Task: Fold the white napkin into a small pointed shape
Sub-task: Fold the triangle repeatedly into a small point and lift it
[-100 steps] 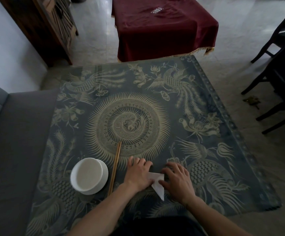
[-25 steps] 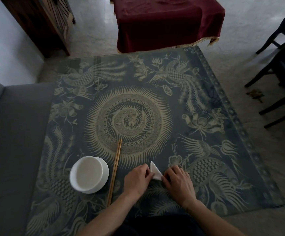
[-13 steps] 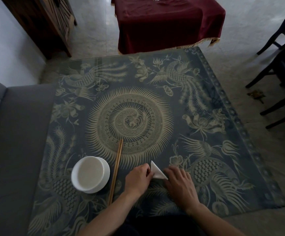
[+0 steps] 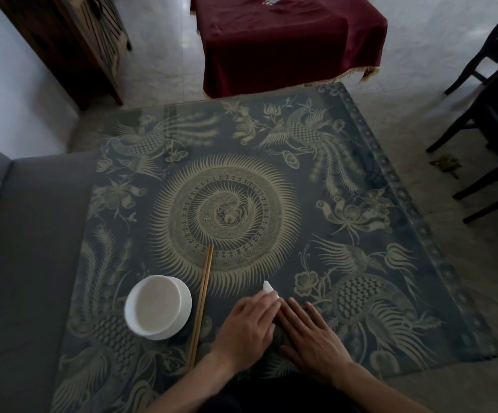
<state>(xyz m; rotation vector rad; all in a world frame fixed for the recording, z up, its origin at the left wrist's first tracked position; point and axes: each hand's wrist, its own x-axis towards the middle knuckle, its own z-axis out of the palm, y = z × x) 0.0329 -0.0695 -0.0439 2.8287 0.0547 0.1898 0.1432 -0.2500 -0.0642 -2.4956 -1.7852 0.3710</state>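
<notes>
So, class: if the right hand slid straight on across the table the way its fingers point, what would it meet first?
The right hand points away and slightly left, so it would probably first meet the white napkin tip showing just beyond the left hand; the chopsticks and bowl lie off that line.

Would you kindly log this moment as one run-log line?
step: pressing fold | left hand: flat on folded white paper napkin | right hand: flat beside it | napkin tip: showing, pointed
</notes>
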